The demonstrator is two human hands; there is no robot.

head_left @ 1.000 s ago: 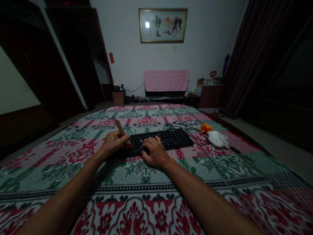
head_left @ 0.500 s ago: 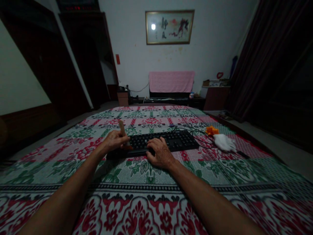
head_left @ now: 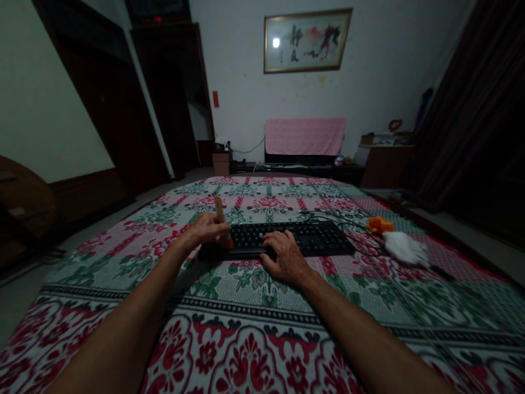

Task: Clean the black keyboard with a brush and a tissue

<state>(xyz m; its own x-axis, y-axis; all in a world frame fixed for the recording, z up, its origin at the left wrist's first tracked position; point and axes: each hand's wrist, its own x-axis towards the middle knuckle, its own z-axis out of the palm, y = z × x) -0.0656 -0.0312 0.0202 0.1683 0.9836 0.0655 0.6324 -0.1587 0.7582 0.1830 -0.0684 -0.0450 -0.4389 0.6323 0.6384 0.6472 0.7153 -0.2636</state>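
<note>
A black computer keyboard [head_left: 315,241] lies flat on a patterned bedspread. Over its left end, my left hand [head_left: 207,227] is closed around the wooden handle of a brush [head_left: 220,208], which stands tilted. The orange-brown bristles point down onto the left keys and front edge. My right hand [head_left: 285,254] grips the middle of the keyboard, fingers bent over the keys and thumb at the front edge. Its palm covers part of the keys.
Right of the keyboard lie a black cable [head_left: 348,220], an orange object [head_left: 379,224], a crumpled white cloth [head_left: 405,248] and a dark stick-like item [head_left: 443,272]. The patterned bedspread [head_left: 250,306] spreads all round. Beyond it, a pink cloth [head_left: 305,137] covers a screen.
The view has turned left, so everything sits further right in it. The brush's bristles have swung to point more downward. My right hand stays at the same place on the keyboard.
</note>
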